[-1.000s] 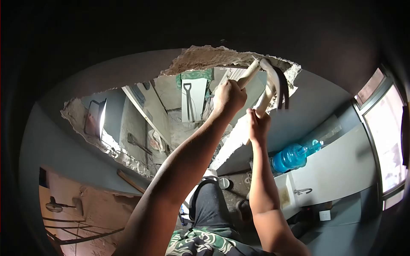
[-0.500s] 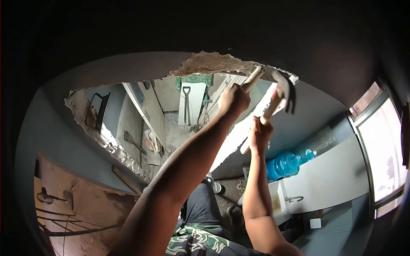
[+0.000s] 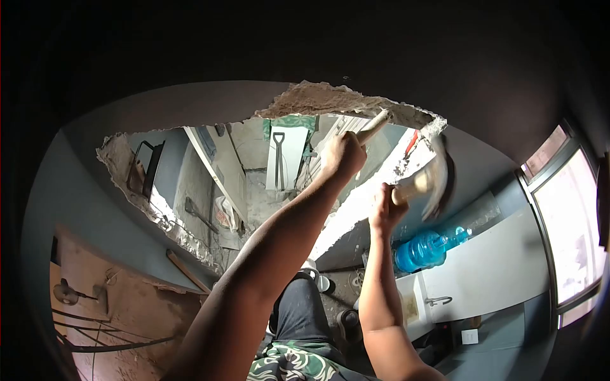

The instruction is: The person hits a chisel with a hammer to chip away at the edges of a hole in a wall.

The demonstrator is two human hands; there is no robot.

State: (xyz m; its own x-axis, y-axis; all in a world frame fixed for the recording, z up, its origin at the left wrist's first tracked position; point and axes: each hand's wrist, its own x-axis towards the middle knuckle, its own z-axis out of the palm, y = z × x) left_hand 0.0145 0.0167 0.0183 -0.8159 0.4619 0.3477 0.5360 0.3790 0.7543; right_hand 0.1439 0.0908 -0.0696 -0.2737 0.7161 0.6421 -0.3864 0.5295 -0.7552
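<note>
A pale rod-like tool is in my left hand, its far end up against the broken upper rim of a large wall opening. My right hand grips a hammer by its wooden handle. The hammer's curved head is smeared by motion and lies right of the opening's right corner, apart from the rod. Something red shows at the white broken edge between the two hands.
Through the opening, a shovel leans on a white panel. Blue water bottles lie beside a counter with a sink and tap. A window is at the far right. Below left are a fan and cables.
The hammer has swung down and to the right, away from the rod's end, and its head has turned. My right hand is slightly lower; my left hand has shifted a little left.
</note>
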